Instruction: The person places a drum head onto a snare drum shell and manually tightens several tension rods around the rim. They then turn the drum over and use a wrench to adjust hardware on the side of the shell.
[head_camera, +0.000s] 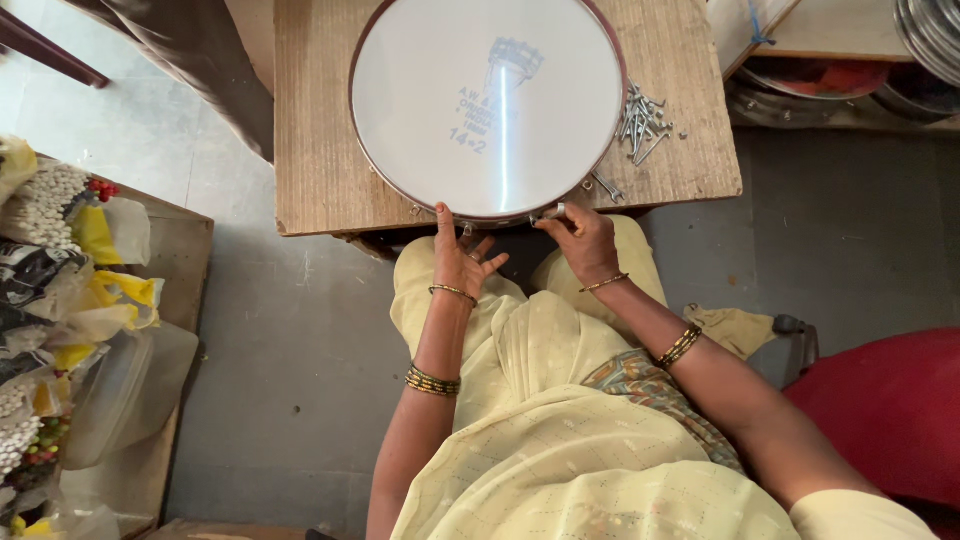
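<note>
A round drum (487, 105) w/ white head & dark reddish rim lay flat on the wooden surface (310, 150), top centre of the frame, its near edge at the surface's front edge. Left hand (460, 258) sat just below that edge, centre frame: fingers spread, thumb tip up against the rim, grip holding nothing. Right hand (585, 243), just right of it, had fingers pressed together, pinching a small metal piece (556, 211) at the rim; couldn't tell exactly what it was. Pile of metal screws (643, 122) lay on the surface right of the drum. Upper right, stacked metal hoops (935, 35). Lower right, a red seat (890, 410). Left edge, plastic bags of small bits (50, 290).
</note>
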